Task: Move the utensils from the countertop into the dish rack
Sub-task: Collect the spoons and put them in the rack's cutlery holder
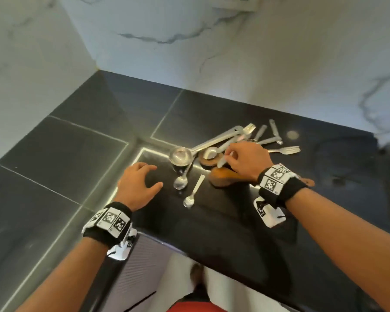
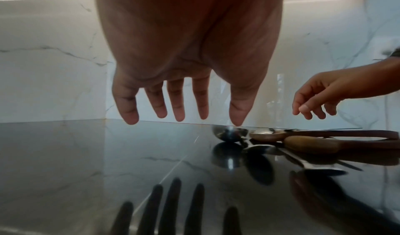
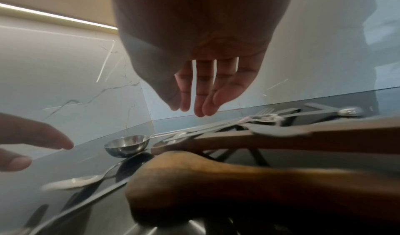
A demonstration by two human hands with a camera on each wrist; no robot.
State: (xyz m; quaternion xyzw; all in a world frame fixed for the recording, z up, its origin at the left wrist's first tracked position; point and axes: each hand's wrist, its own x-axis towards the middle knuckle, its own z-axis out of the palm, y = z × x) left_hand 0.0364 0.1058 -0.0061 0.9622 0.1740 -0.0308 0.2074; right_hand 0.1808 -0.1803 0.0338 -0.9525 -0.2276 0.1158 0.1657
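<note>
- Two hands over the countertop point(image 1: 212, 233), neither holding anything that we can confirm. The left hand point(image 1: 140, 183) hovers with its fingers spread and straight, just left of the ladle point(image 1: 180, 155). The right hand point(image 1: 245, 158) hangs over the middle of the pile with loosely curled fingers. Both wrist views show them empty, though from the head view the fingertips sit right at a metal handle.
- All the utensils are on the countertop, heaped about midway between its front edge and the back wall. We cannot identify the dish rack in any view.
- The pile is interlocked. The ladle handle runs under a fork point(image 1: 249, 128) and other metal handles, and a spoon bowl rests on one of the wooden pieces. We judge that lifting one handle could drag or flip its neighbours.
- The wooden spoon point(image 1: 225, 176) lies directly under the right wrist. A low approach could knock it toward the front edge.
- A small teaspoon point(image 1: 193, 192) lies nearest the front edge, apart from the heap. A sweep of either hand might send it off.
- The surface is glossy and the metal handles are thin and flat. We expect a fingertip pinch to slip and the piece to skid rather than lift.
- A second fork point(image 1: 286, 150) and the short pieces toward the right end of the countertop are easy to overlook while attention is on the middle.
- The right wrist view is blurred low down, so we cannot judge the clearance there.
</note>
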